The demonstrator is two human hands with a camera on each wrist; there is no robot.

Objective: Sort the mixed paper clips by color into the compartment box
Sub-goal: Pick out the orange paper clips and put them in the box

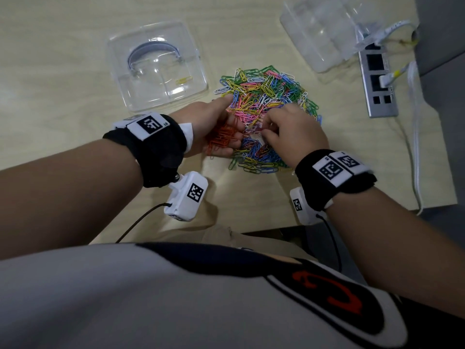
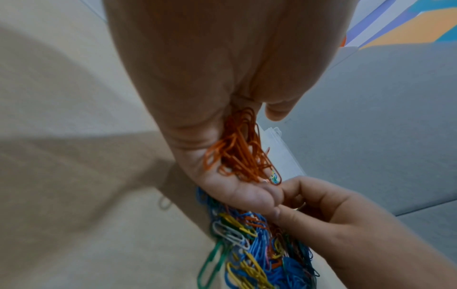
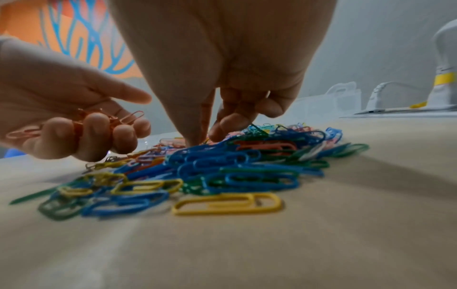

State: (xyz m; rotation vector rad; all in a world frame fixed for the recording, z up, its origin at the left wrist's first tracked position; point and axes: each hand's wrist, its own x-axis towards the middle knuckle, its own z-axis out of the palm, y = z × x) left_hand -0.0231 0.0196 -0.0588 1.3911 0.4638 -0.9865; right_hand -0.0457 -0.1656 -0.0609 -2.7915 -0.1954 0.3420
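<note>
The right hand [image 1: 289, 132] is hovering over the near half of the paper clip pile [image 1: 269, 96], fingers curled downward, with thumb and forefinger closing on a clip at the pile's surface; whether a clip is already pinched cannot be told, as the fingertips are covering the contact point. Just beside it, touching at the fingertips, the left hand [image 1: 214, 132] is lying palm-up at the pile's left edge, fingers curled around a bundle of orange clips [image 1: 224, 139]. The deciding relation: the cupped left palm is lying directly left of the right fingertips, so each picked orange clip is needing only a short sideways transfer. More orange clips are showing in the pile beyond the right fingers, their long axes running roughly across the right wrist view. The compartment box [image 1: 156, 69] is standing well apart, beyond the left hand on the table [image 1: 63, 71], holding a yellow clip [image 1: 183, 80] in one compartment. The left hand is the nearer one to the box, so it is the likelier carrier for the bundle.
</note>
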